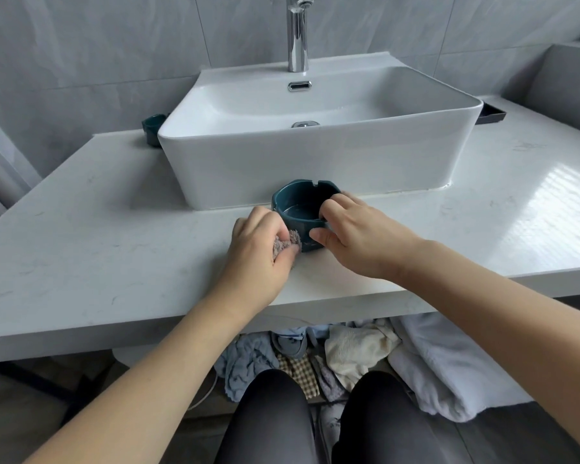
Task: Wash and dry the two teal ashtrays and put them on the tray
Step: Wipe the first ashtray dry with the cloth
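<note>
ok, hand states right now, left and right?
Left hand: closed on a bunched grey cloth, pressed to the teal ashtray.
Right hand: grip on that ashtray, fingers over its rim, thumb outside.

Both hands (pixel 315 242) on teal ashtray (pixel 302 209), L w/ cloth (pixel 287 242), by sink (pixel 315 155).

Bright, soft daylight — glare on the countertop (pixel 556 195), edges bowed.
</note>
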`<state>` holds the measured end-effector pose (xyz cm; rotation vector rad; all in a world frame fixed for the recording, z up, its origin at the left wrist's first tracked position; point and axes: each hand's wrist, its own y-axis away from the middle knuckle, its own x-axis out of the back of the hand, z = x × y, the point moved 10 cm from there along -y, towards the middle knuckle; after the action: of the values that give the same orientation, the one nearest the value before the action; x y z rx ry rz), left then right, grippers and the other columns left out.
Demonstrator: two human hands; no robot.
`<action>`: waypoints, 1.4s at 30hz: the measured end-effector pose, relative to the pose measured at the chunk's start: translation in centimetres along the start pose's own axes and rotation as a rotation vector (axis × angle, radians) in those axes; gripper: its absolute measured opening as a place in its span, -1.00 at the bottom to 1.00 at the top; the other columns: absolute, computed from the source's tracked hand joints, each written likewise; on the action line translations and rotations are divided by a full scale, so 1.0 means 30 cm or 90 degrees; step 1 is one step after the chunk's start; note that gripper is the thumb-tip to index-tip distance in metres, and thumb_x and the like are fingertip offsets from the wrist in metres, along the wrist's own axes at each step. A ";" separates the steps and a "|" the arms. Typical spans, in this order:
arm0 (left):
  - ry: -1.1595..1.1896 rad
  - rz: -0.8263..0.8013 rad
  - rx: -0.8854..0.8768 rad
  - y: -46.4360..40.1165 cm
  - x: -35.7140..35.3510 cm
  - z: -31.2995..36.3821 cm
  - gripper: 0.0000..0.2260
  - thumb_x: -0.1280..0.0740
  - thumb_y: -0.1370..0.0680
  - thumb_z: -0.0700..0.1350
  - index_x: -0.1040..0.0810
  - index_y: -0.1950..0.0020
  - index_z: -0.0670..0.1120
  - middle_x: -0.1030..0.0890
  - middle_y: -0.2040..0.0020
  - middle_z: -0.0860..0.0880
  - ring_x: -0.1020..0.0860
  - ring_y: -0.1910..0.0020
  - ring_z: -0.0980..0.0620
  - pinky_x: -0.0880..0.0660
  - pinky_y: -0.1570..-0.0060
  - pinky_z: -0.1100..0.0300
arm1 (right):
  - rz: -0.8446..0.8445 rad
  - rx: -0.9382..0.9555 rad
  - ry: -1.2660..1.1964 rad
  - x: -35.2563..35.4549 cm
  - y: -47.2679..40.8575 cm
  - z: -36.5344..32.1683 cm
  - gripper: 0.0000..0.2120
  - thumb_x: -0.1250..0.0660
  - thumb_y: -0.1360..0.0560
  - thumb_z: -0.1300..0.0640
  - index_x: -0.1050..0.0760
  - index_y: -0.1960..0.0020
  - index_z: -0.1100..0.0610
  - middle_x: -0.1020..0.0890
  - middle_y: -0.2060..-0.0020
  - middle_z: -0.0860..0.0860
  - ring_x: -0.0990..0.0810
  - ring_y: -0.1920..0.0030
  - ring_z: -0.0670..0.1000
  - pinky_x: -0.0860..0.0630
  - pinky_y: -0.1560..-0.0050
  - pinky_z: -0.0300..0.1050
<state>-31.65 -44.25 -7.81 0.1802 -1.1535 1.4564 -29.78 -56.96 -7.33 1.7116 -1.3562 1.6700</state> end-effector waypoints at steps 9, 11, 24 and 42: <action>-0.037 -0.008 -0.032 -0.003 -0.003 0.015 -0.87 -0.43 -0.45 -0.24 -0.48 0.15 -0.11 -0.44 0.06 0.07 -0.43 0.03 -0.06 -0.37 0.00 0.13 | -0.116 0.061 -0.040 0.039 0.014 0.143 -0.48 0.03 -0.57 -0.26 -0.42 -0.28 0.06 -0.21 -0.54 0.03 -0.17 -0.53 0.04 -0.19 -0.48 0.04; 0.038 0.017 -0.005 -0.013 0.018 0.000 -0.89 -0.42 -0.49 -0.23 -0.50 0.13 -0.12 -0.45 0.06 0.04 -0.45 0.03 0.07 -0.35 -0.02 0.32 | -0.151 0.053 -0.092 0.001 0.010 0.146 -0.57 0.01 -0.60 -0.17 -0.40 -0.18 0.13 -0.13 -0.57 0.06 -0.06 -0.57 -0.02 -0.17 -0.49 0.00; 0.008 0.068 -0.071 -0.017 0.036 0.069 -0.91 -0.46 -0.46 -0.19 -0.59 0.11 -0.16 -0.52 0.02 -0.05 -0.47 -0.02 -0.10 -0.37 -0.09 0.21 | -0.122 0.045 -0.105 -0.028 -0.015 0.110 -0.74 -0.04 -0.61 -0.03 -0.35 -0.03 0.15 -0.17 -0.53 0.17 -0.06 -0.57 0.03 -0.22 -0.40 -0.09; 0.159 0.104 0.045 -0.035 0.065 -0.011 -0.89 -0.43 -0.45 -0.13 -0.53 0.10 -0.07 -0.46 0.05 0.05 -0.49 0.03 0.18 -0.34 -0.01 0.45 | -0.102 0.046 -0.075 0.022 0.011 0.113 -0.64 -0.03 -0.61 -0.07 -0.43 -0.17 0.16 -0.24 -0.54 0.03 -0.20 -0.52 0.06 -0.20 -0.45 -0.05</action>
<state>-31.18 -42.92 -6.07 -0.0483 -0.9318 1.6139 -28.35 -60.11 -7.58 1.9325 -1.1868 1.5692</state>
